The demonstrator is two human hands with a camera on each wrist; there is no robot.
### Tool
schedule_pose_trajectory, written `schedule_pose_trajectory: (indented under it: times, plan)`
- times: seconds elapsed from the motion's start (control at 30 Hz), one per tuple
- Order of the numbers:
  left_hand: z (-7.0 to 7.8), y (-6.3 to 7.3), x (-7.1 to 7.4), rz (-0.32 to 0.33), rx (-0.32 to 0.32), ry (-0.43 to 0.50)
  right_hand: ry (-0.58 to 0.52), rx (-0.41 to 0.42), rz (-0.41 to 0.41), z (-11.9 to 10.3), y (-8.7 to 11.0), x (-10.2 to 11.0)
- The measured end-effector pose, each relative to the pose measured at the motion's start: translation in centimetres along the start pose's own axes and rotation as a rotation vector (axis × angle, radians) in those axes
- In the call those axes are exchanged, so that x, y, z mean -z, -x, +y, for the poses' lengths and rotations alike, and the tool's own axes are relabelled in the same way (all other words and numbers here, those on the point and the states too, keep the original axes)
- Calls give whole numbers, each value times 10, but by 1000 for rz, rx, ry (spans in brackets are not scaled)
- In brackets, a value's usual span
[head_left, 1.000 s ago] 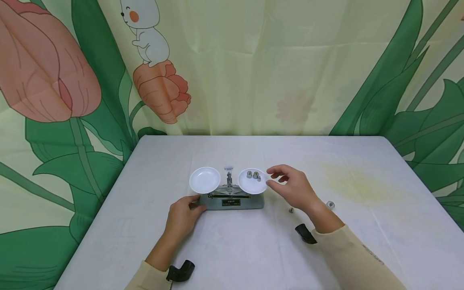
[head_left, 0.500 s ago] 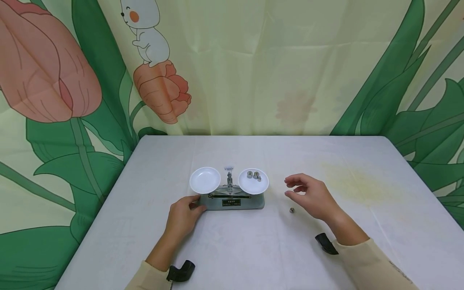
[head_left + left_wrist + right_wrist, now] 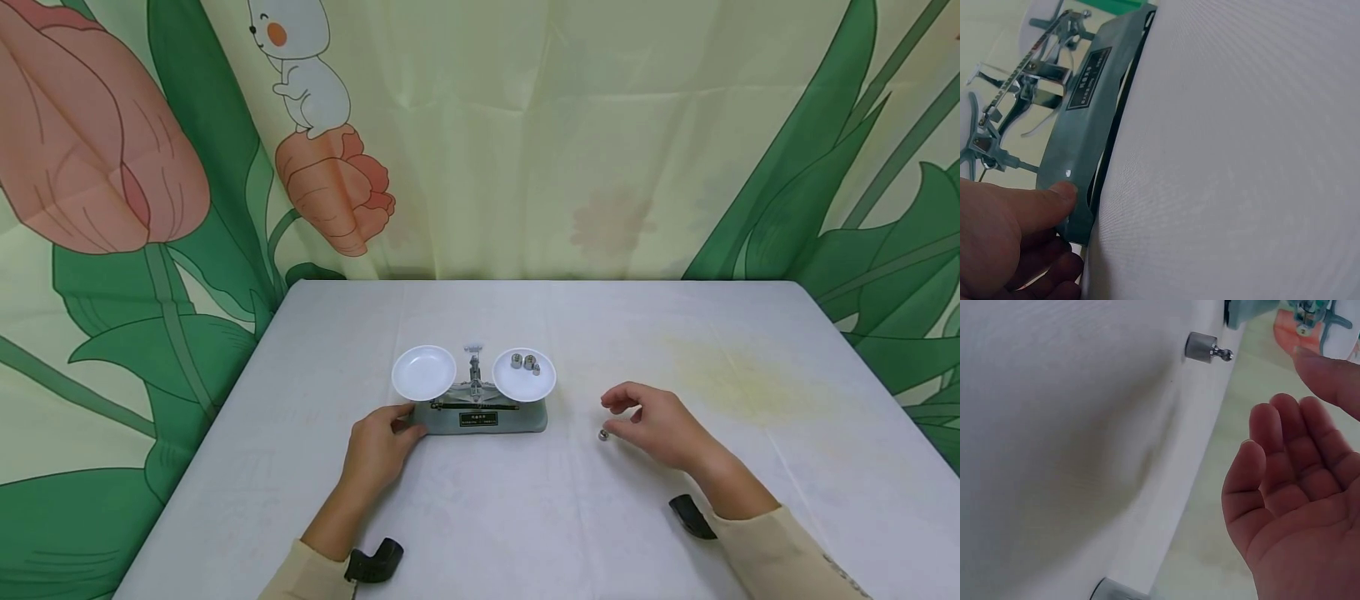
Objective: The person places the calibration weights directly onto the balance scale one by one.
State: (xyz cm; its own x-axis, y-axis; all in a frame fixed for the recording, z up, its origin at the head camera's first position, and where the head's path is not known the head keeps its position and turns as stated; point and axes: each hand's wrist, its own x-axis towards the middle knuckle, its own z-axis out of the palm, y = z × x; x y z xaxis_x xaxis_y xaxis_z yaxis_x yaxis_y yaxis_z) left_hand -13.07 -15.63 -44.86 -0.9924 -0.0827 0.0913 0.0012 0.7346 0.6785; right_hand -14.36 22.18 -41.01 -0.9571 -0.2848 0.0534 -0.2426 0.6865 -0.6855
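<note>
A balance scale with a grey-green base stands at mid-table in the head view. My left hand grips the base's left end, thumb on the front face in the left wrist view and fingers behind. The left pan holds nothing. On the right pan sit three small metal weights. My right hand hovers over the table with fingers loosely bent and nothing between them. Close by its thumb is a knobbed metal weight, upright on the cloth; the right wrist view shows a gap between them.
Another metal weight shows at the bottom edge of the right wrist view; in the head view it is hidden behind my right hand. A white cloth covers the table. A printed curtain hangs behind.
My right hand has drawn back from the right pan, moving right and then down to the small weight on the table. The left hand and the scale have stayed put.
</note>
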Motion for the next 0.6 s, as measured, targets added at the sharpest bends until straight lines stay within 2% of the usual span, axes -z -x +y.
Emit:
schedule_pose_trajectory:
  times: [0.23, 0.6]
  plan:
    - [1, 1, 0, 3, 5, -5, 45, -61, -98, 2, 0, -4]
    - [-1, -1, -2, 12, -1, 4, 50, -29, -117, 9, -1, -10]
